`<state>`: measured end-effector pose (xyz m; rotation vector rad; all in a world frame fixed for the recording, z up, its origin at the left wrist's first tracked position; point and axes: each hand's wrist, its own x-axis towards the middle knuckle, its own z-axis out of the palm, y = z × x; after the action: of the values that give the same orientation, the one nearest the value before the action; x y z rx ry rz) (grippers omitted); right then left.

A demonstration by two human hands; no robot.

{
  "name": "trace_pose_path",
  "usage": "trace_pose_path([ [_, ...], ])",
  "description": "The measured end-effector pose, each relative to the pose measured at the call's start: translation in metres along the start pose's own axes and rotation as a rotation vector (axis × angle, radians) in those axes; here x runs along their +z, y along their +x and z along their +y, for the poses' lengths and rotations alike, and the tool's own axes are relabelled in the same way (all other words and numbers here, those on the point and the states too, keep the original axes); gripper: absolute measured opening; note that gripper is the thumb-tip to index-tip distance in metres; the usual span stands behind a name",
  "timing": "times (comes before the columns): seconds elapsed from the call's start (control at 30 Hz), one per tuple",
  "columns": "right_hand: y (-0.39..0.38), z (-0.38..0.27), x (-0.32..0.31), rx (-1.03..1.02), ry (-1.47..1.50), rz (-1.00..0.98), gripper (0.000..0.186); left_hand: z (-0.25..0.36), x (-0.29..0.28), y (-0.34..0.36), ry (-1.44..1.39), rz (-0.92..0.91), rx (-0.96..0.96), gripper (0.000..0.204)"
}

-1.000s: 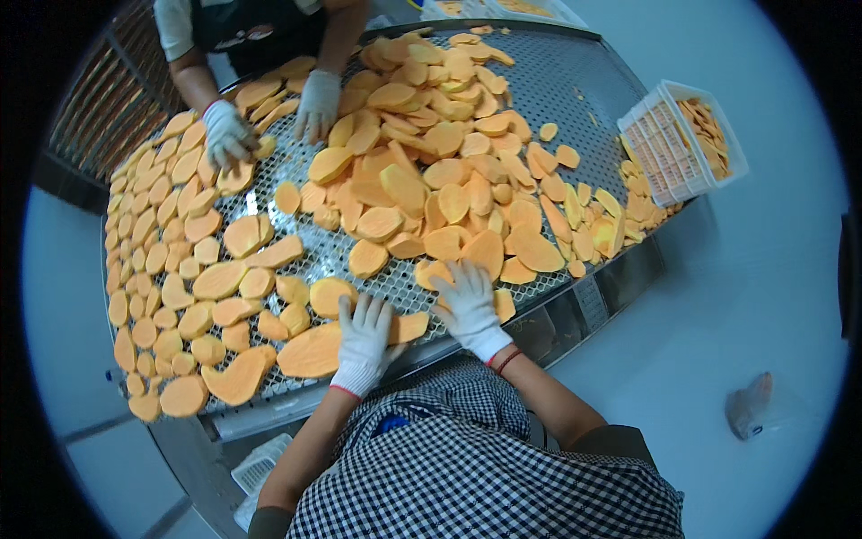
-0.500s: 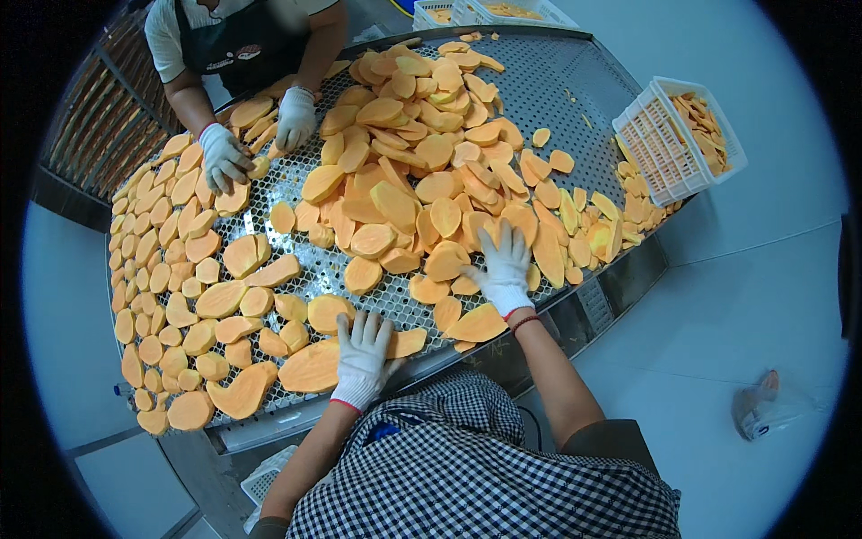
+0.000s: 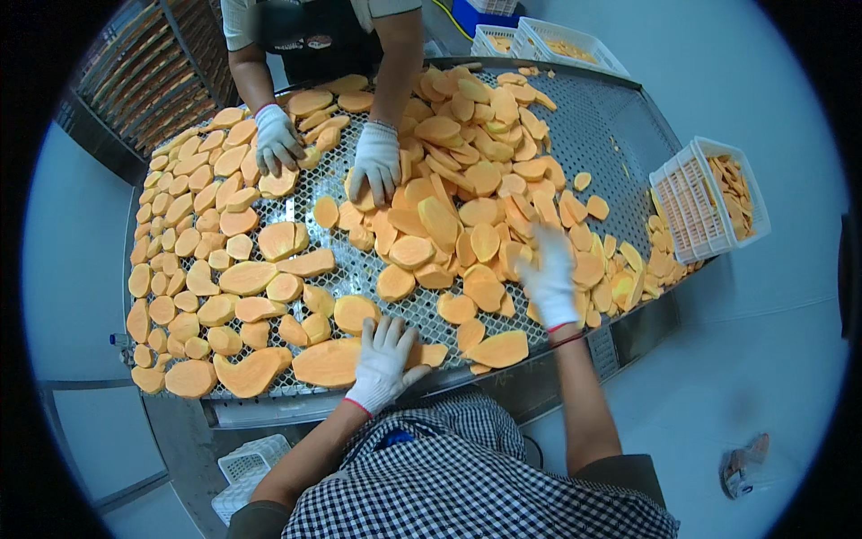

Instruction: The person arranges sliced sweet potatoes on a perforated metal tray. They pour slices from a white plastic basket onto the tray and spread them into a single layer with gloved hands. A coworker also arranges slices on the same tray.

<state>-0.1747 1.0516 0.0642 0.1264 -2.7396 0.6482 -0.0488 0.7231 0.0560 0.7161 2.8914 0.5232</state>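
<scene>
My left hand (image 3: 386, 359), in a white glove, rests near the front edge with fingers apart on orange slices, beside a long slice (image 3: 325, 363) on the mesh tray (image 3: 301, 209). My right hand (image 3: 548, 280), also gloved, is blurred by motion at the right side of the big heap of slices (image 3: 483, 176); its fingers cannot be made out. Left of the heap, slices (image 3: 218, 278) lie spread in a single layer. Across the table a co-worker's two gloved hands (image 3: 277, 142) (image 3: 376, 163) touch slices.
A white crate of slices (image 3: 682, 202) sits at the table's right edge, on perforated metal (image 3: 620, 135). More crates (image 3: 575, 49) are at the back. A slatted rack (image 3: 144, 81) stands at back left, white crates (image 3: 251, 467) below at left, and a plastic bag (image 3: 743, 467) on the floor.
My right hand has moved rightward from the front edge into the heap. My left hand stays among the same slices. One co-worker hand has reached forward onto the heap. The view has shifted slightly.
</scene>
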Motion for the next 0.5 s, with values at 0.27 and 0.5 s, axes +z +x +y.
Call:
trace_pose_path([
  [0.27, 0.057, -0.141, 0.150, -0.480, -0.067, -0.220, 0.067, -0.010, 0.001, 0.010, 0.118, 0.021, -0.125, 0.078],
  [0.5, 0.121, -0.073, 0.124, -0.324, -0.455, -0.282, 0.047, -0.021, -0.006, -0.003, 0.086, 0.024, -0.110, 0.074],
])
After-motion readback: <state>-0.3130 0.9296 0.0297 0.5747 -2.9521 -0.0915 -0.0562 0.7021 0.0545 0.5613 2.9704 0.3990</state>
